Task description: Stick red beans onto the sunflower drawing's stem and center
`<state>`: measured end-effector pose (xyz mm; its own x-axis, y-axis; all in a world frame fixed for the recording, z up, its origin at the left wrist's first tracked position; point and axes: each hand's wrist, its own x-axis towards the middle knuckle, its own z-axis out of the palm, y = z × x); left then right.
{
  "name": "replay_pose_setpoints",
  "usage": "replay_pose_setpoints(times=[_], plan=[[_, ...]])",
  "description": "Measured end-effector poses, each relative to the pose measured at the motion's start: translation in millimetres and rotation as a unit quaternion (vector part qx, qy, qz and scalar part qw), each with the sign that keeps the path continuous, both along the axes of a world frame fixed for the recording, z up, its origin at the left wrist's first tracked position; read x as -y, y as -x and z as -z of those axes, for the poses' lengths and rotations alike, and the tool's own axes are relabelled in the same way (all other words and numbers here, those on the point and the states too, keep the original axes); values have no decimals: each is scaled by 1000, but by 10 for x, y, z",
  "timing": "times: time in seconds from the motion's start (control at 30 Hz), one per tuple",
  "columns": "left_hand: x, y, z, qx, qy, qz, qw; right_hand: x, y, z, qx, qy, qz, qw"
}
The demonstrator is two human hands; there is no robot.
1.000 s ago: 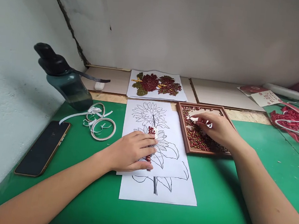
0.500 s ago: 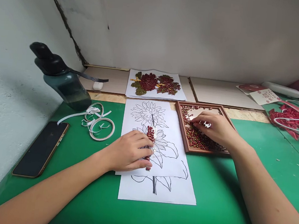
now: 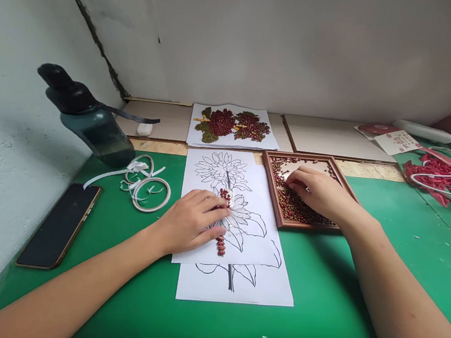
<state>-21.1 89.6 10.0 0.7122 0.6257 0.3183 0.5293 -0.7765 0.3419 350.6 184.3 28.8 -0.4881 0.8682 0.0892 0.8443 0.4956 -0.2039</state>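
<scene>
A white sheet with a line drawing of sunflowers [image 3: 240, 214] lies on the green mat. A row of red beans [image 3: 222, 242] runs along the drawn stem. My left hand [image 3: 190, 222] rests flat on the sheet, its fingers stretched out against the bean row. A brown wooden tray [image 3: 272, 188] full of red and dark beans sits to the right of the sheet. My right hand [image 3: 320, 193] reaches into the tray, its fingers curled together over the beans; what they pinch is too small to see.
A dark water bottle [image 3: 88, 121] leans at the left wall. A black phone [image 3: 58, 226] and curls of white tape strip [image 3: 144, 184] lie beside it. A finished bean picture [image 3: 232, 126] sits behind the sheet. Red ribbon and a white cable [image 3: 442, 175] lie far right.
My left hand has slid slightly up and left along the bean row, uncovering its lower end. My right hand has shifted a little to the left inside the tray.
</scene>
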Motion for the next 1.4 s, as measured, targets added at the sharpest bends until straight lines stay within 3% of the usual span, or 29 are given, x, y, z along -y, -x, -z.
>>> replay_pose_setpoints(times=[0.23,0.4,0.63,0.9,1.4], plan=[[-18,3,26,-52,33,-33,998,42,90,-34,8,-69,9,998],[-11,-8,31,-59,26,-36,997,182,410,-70,-32,-134,-31,990],[-29,-4,20,-65,20,-34,997,434,912,60,-57,-112,-154,980],[8,-64,-17,-35,-2,20,999,595,1083,129,-151,-57,-135,978],[-30,-49,3,-14,0,-5,1000,623,1152,191,-91,-33,-149,984]])
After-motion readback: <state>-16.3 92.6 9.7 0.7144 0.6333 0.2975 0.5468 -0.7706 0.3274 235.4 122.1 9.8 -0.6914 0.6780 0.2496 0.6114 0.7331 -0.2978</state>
